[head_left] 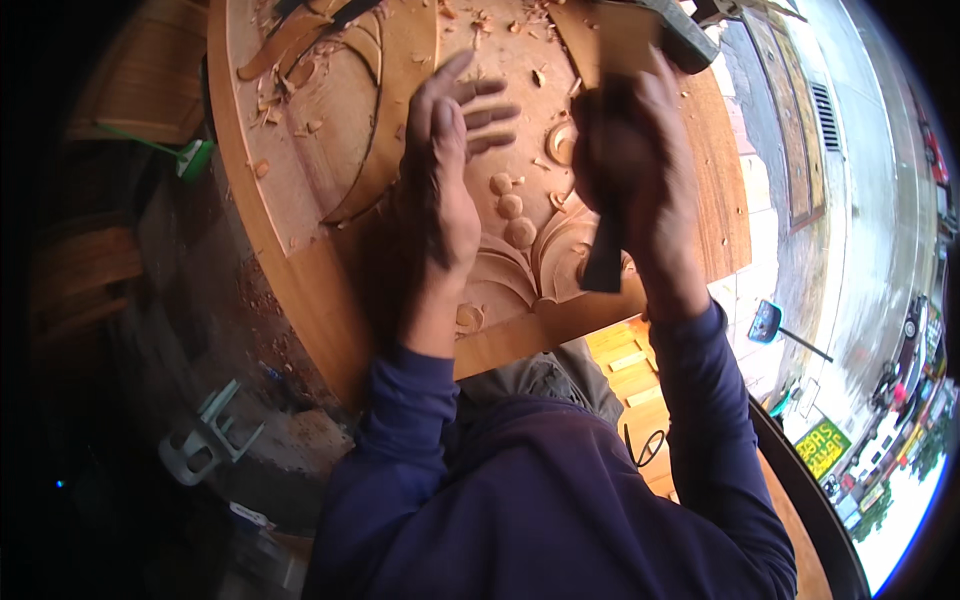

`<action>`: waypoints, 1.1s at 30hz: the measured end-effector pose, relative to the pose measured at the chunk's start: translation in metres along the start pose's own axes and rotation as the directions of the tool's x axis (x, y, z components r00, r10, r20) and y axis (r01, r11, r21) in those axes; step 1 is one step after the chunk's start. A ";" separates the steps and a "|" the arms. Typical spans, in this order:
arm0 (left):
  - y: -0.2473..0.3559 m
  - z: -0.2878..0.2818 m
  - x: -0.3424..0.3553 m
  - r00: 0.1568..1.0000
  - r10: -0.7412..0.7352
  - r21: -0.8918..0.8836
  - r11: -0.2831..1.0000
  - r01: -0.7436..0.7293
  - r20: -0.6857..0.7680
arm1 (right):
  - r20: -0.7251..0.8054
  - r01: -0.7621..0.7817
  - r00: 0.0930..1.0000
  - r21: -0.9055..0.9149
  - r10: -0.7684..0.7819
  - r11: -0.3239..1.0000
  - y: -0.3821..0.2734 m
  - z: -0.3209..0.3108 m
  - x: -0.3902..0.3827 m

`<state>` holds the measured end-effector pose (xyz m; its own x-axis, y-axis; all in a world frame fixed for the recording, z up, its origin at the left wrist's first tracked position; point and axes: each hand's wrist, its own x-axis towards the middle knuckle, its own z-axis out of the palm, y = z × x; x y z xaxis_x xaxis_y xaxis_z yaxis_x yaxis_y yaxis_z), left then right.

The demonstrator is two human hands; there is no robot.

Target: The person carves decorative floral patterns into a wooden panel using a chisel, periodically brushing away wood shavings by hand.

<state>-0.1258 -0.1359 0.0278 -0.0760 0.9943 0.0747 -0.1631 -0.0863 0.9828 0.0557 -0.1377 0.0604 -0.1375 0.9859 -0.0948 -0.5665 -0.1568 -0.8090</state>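
Note:
My left hand (445, 185) hovers over a carved wooden panel (510, 75), fingers apart and nothing in them. To its right, my right hand (655, 190) is closed around a blurred flat-bladed tool (603, 262). The tool's dark, flat end points toward me, and a brown, wood-coloured part stands out beyond my fingers. Motion smears its middle, so its exact kind is unclear. Between my hands the panel shows round carved beads (510, 206) in a row and curved leaf shapes (495, 270) near its close edge.
Wood shavings (482, 22) litter the panel. Dark-handled tools (345, 15) lie at its far left, and a dark block-like object (685, 42) is at the far right. On the floor are a pale plastic chair (205, 440) at left and a long-handled dustpan (767, 322) at right.

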 end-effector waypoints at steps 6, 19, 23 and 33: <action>-0.010 0.003 0.000 0.982 -0.030 -0.289 0.957 -0.025 -0.186 | 0.059 -0.030 0.998 -0.133 0.038 0.991 0.063 0.031 0.030; -0.036 -0.016 0.017 0.926 0.287 0.145 0.955 -0.257 -0.245 | 0.307 0.401 0.916 -0.688 -0.258 0.604 0.056 0.032 0.012; -0.033 -0.011 0.022 0.889 0.412 0.197 0.905 -0.376 -0.197 | 0.355 0.493 0.870 -0.661 -0.342 0.566 0.058 0.031 0.016; -0.039 -0.016 0.020 0.891 0.390 0.185 0.917 -0.353 -0.232 | 0.369 0.446 0.877 -0.390 -0.307 0.806 0.083 0.024 0.026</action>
<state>-0.1369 -0.1141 -0.0123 -0.3599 0.8379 0.4103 0.0587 -0.4185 0.9063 -0.0142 -0.1264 0.0052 -0.2460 0.8920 0.3793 -0.2009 0.3359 -0.9202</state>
